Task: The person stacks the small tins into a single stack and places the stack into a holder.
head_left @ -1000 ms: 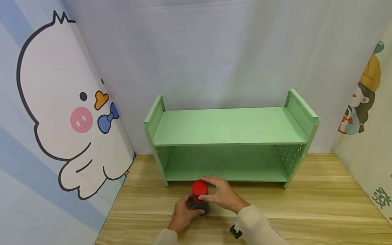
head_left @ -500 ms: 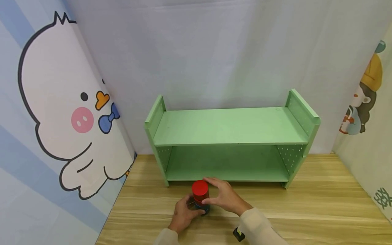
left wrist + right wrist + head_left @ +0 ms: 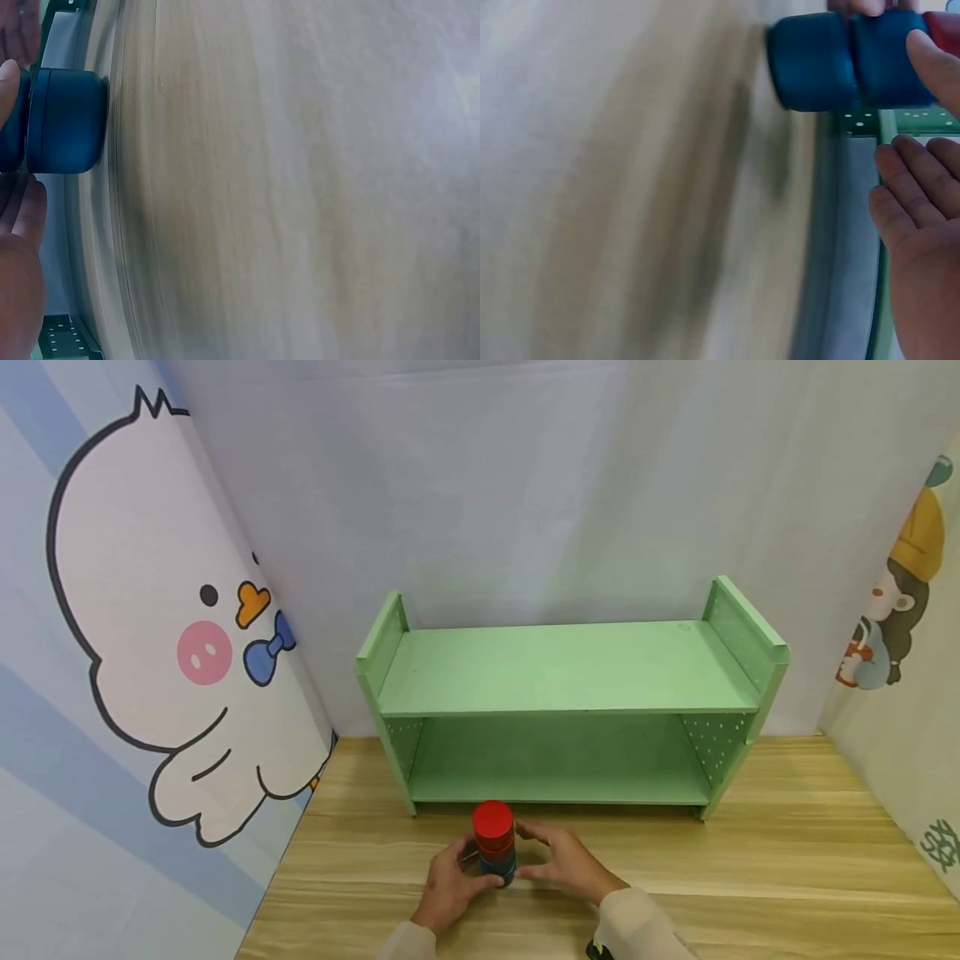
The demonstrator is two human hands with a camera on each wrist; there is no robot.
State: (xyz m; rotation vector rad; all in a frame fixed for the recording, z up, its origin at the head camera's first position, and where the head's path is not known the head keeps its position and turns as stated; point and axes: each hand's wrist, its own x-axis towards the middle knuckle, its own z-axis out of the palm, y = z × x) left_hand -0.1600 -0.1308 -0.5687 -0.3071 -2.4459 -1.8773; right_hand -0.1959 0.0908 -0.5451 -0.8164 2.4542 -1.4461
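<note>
In the head view a stack of small round tins stands upright on the wooden table, with a red tin (image 3: 492,823) on top and blue below. Two blue bodies show in the right wrist view, a lower blue tin (image 3: 814,64) and an upper blue tin (image 3: 892,60) under the red. My left hand (image 3: 447,885) holds the stack low down, thumb in front and fingers behind. To its right, my right hand (image 3: 564,864) has its fingers spread straight, thumb tip close to the blue part. Whether that thumb touches, I cannot tell.
Just behind the stack stands a green two-tier shelf (image 3: 562,668) with raised side panels. A small black object (image 3: 597,950) lies by the right sleeve, partly hidden. Printed cloth walls (image 3: 480,485) enclose the wooden table (image 3: 810,852).
My right hand has come down from the red tin and moved off to the right, leaving the stack's side in view. My left hand keeps its place at the lower part.
</note>
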